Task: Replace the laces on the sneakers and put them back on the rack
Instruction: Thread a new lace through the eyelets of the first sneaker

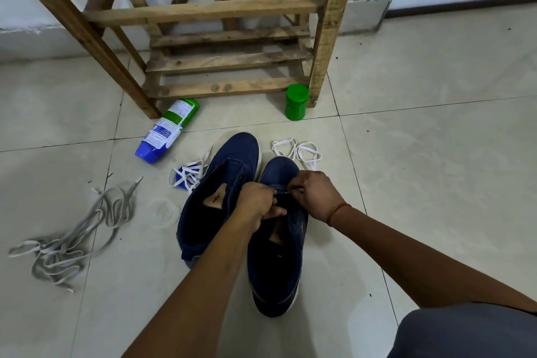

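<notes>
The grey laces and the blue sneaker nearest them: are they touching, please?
Apart. The head view shows open floor between the grey laces and the blue sneaker.

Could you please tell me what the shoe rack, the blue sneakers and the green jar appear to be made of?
The shoe rack looks like rough, unfinished wood: grain, knots and stains show. The blue sneakers seem matte fabric, perhaps canvas or suede, with pale, probably rubber soles. The green jar appears to be glossy plastic, judging by its sheen.
</notes>
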